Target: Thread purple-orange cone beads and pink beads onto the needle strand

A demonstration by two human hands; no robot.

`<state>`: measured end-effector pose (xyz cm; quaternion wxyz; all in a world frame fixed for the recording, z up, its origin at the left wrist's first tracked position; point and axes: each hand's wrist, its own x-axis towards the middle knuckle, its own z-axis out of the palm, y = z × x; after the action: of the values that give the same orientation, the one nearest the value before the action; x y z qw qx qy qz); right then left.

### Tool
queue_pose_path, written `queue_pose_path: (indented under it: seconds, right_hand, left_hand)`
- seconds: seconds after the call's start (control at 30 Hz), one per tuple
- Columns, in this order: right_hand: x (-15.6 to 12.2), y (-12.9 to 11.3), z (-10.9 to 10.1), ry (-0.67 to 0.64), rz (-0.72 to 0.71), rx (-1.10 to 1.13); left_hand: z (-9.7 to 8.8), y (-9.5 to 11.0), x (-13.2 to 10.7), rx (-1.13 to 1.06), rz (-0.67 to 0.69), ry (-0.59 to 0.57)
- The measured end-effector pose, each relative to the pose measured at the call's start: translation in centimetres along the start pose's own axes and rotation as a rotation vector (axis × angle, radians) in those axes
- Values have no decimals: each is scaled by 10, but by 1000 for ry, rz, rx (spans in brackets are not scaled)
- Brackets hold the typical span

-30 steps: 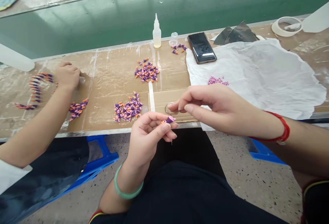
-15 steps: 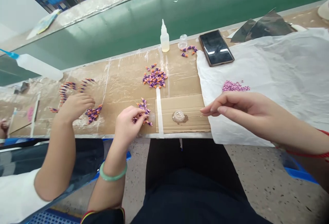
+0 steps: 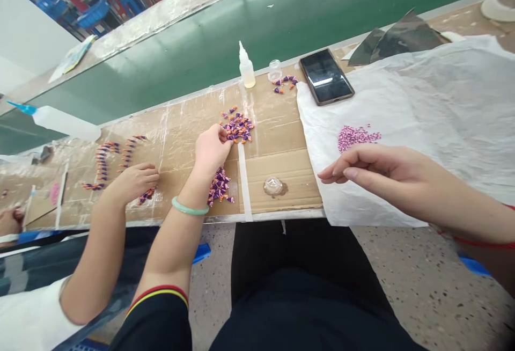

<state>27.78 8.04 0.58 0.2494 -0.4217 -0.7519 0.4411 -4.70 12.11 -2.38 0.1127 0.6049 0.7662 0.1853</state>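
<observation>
left hand [image 3: 211, 150] curls narrowly at the purple-and-orange beads [image 3: 237, 128], center; right hand [image 3: 362, 167], fingers narrow, hovers over the white sheet [image 3: 422, 99] near pink beads [image 3: 356, 137]; any hold: cannot tell.

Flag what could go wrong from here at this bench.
The left hand is at the purple-and-orange pile, with its wrist above a second pile, so a careless move might scatter loose pieces. The right hand is close to the loose pink granules on the white sheet; a brush could spread them.
</observation>
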Motion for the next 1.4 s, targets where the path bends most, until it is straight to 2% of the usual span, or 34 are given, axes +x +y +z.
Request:
queue_pose_path:
  seconds: [0.33,0.47,0.6,0.73,0.87,0.97,1.07,1.17,1.27,1.4]
  right_hand:
    - [-7,1,-5,38,45,26]
    - [-8,3,-7,39,34,30]
    - [-9,4,-6,50,70,52]
    - [-7,5,-4,42,79,63]
    - [-8,5,-4,61,62,79]
    - [-11,4,-9,92,82,72]
    - [-16,4,-17,168,83,71]
    - [-17,11,-28,257,30,-50]
    - [-14,28,-35,274,-42,-303]
    - [-5,55,-30,186,-128,-537]
  left_hand:
    - [-9,-12,-10,-40,49,23]
    - [-23,-25,-2,-43,109,46]
    - [-36,-36,3,-2,146,-30]
    - [-29,-37,3,64,169,-101]
    - [-15,-33,5,95,184,-85]
    - [-16,-27,3,98,194,-71]
    - [-24,-17,-8,-41,148,-64]
    - [-36,-4,-27,-327,133,-57]
    - [-43,5,-51,-560,110,-146]
    - [-40,8,-85,-800,78,-325]
